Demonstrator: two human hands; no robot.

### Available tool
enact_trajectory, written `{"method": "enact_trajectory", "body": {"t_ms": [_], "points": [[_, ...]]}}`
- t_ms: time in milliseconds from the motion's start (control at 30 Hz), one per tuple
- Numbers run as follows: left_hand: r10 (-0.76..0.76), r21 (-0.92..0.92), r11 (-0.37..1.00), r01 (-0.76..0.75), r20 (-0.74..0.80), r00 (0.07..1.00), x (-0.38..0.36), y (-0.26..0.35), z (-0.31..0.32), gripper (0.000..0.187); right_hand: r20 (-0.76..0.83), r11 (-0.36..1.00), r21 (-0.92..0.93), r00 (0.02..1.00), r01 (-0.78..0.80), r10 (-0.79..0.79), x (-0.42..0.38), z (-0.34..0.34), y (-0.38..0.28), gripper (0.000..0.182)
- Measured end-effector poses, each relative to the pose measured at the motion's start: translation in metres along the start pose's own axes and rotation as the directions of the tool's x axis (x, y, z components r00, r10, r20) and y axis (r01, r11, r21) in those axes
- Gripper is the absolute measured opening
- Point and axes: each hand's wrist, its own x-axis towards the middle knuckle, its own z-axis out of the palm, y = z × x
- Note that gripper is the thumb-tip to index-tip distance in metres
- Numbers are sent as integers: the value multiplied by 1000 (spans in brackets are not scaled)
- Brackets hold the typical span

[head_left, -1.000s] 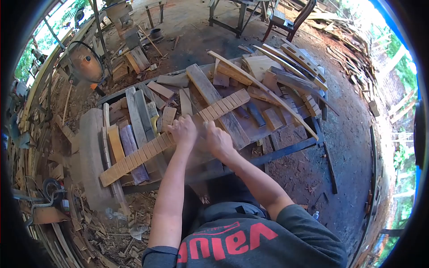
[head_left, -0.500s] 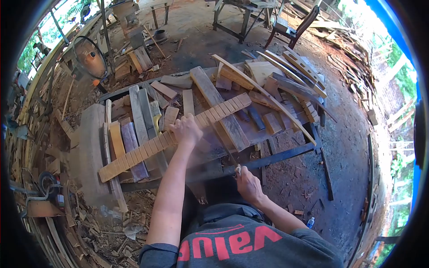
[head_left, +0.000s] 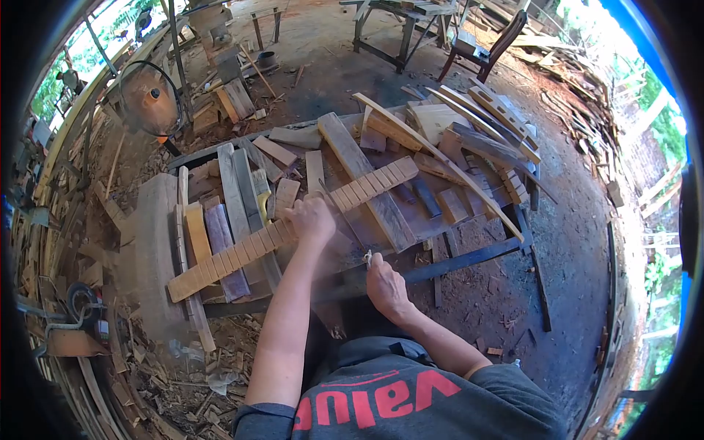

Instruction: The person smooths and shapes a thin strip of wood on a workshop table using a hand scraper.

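A person at a cluttered dark-framed workbench (head_left: 462, 265) steadies a long tan wooden strip (head_left: 257, 246), scored with crosswise lines, while working a thin dark straight blade (head_left: 347, 220) over it. The left hand (head_left: 311, 218) has its fingers curled down over the strip's middle; its thumb is hard to make out. The right hand (head_left: 387, 287), nearer the body, is closed around the blade's small pale handle (head_left: 368, 257). The strip lies across a weathered grey-brown beam (head_left: 391, 220) and, toward its left end, a purplish plank (head_left: 220, 235).

Good work here would seem to call for firm downward pressure from the left hand, its fingertips clear of the blade, and level, even strokes square to the strip so that each line matches its neighbours.

The strip's long axis runs on a diagonal, from a near end at the person's left to a far end at the right. The blade slants crosswise to it, its handle pointing back toward the person.
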Motion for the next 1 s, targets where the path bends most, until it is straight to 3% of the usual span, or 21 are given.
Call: {"method": "enact_trajectory", "body": {"t_ms": [167,333,367,500,567,633,767,933,1000], "points": [[-46,-5,999,47,129,991,1,5,-8,19,26,1000,5,999,29,-29,51,-1,-29,12],[-26,1,1000,26,34,999,0,0,3,17,33,999,5,998,51,-51,70,8,-32,14],[13,32,999,-12,-24,1000,1,-1,5,15,47,999,-15,998,33,-32,50,5,-23,14],[16,59,998,-15,-22,1000,-2,0,7,14,126,997,-62,991,-45,52,26,-13,-24,13],[7,63,998,-2,-86,996,1,0,8,14,113,994,-88,991,-59,69,56,2,-29,13],[14,67,998,-11,-59,998,3,-2,15,14,16,998,24,998,61,-61,89,13,-36,18],[-2,53,999,6,-73,997,2,-3,15,15,9,998,23,999,50,-50,89,9,-40,17],[10,66,998,-8,-26,1000,-1,0,7,16,180,992,-100,980,-72,89,35,-20,-34,11],[4,53,999,0,-74,997,3,-2,10,17,188,993,-83,978,-82,96,41,-19,-41,11]]}}
